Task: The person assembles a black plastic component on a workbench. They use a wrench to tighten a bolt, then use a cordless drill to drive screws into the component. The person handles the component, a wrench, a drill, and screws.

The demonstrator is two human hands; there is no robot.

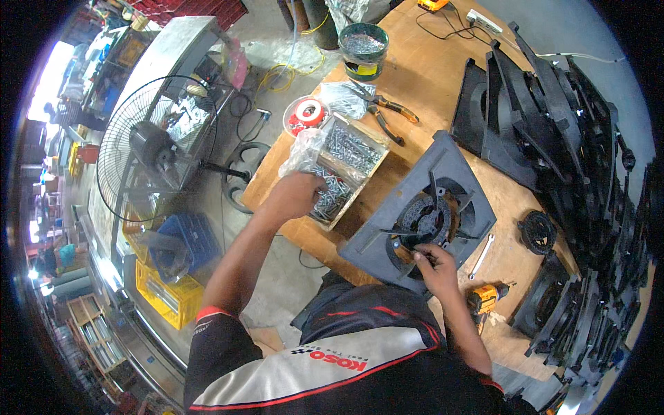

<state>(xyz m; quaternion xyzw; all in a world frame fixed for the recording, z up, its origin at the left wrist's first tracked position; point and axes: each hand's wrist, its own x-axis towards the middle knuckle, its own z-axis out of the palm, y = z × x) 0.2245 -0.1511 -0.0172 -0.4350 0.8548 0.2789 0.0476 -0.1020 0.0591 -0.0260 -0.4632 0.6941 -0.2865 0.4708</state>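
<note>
A black cast-iron gas stove with a round burner in its middle lies on the wooden table in front of me. My right hand is at the burner opening's near side, thumb and fingers pinched together; what they hold is too small to make out. My left hand reaches into the near compartment of a wooden box, its fingers curled at the loose screws. Whether a screw is between those fingers is hidden. More screws fill the box's far compartment. A clear plastic bag hangs over the box's left side.
Pliers, a red-and-white roll and a bucket of small parts lie beyond the box. A wrench, a yellow drill and a black burner ring lie right. Black castings are stacked far right; a fan stands left.
</note>
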